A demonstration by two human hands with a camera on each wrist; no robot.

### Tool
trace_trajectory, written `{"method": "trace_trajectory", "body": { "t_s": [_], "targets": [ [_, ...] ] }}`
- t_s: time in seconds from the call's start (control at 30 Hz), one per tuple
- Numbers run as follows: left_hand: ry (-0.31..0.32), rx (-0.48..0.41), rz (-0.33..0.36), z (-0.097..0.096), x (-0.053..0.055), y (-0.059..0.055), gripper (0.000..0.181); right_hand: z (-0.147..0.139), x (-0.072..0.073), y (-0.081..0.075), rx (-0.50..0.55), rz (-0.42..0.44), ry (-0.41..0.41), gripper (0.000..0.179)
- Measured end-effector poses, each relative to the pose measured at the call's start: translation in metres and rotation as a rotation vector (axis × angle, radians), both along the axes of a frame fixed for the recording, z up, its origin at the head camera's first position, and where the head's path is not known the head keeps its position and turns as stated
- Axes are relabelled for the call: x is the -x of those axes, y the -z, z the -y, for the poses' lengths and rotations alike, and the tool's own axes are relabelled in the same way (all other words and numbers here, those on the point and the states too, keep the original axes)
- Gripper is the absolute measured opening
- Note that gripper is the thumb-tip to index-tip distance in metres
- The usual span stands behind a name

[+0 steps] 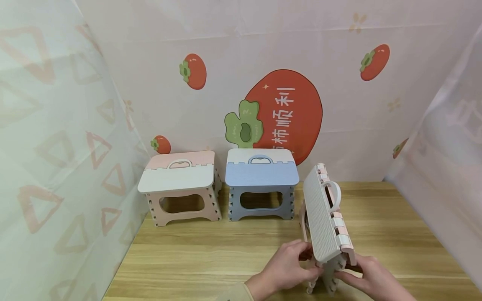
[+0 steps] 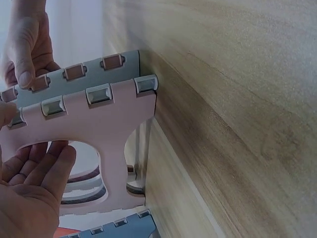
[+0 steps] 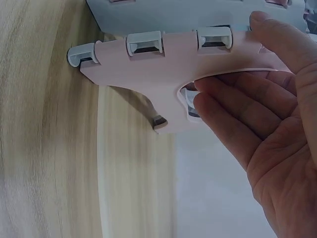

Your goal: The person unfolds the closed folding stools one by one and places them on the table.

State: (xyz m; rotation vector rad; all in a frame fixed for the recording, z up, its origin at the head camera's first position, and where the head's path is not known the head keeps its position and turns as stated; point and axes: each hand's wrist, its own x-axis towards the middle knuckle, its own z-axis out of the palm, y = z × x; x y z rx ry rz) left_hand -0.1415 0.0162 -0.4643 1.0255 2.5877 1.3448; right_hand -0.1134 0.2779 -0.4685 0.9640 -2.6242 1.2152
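A partly folded pink-and-white folding stool (image 1: 320, 217) stands tilted at the right of the head view, its two top halves bent along the hinge. My left hand (image 1: 284, 265) holds its near left side. In the left wrist view, that hand's fingers (image 2: 54, 171) reach into the cutout of a pink leg panel (image 2: 116, 116). On the other side, my right hand (image 1: 370, 276) grips the stool; in the right wrist view its fingers go into a pink panel's cutout, with the thumb (image 3: 282, 37) over the panel's edge. The stool's inner parts are mostly hidden.
Two opened stools stand along the back: a pink-and-white one (image 1: 177, 179) at left and a blue-and-white one (image 1: 261, 175) in the middle. All are on a wood-grain table (image 1: 199, 255). Printed cloth (image 1: 150, 71) hangs behind and at both sides.
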Motion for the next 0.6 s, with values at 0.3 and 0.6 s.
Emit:
{"method": "trace_trajectory", "body": {
  "t_s": [0.3,0.6],
  "targets": [
    [0.01,0.01,-0.023,-0.001,0.002,0.001,0.036,-0.007,0.0,0.002,0.002,-0.03,0.008,0.036],
    [0.01,0.002,-0.039,-0.002,0.003,0.003,0.031,-0.012,-0.002,0.002,-0.012,-0.034,0.04,0.033]
  ]
}}
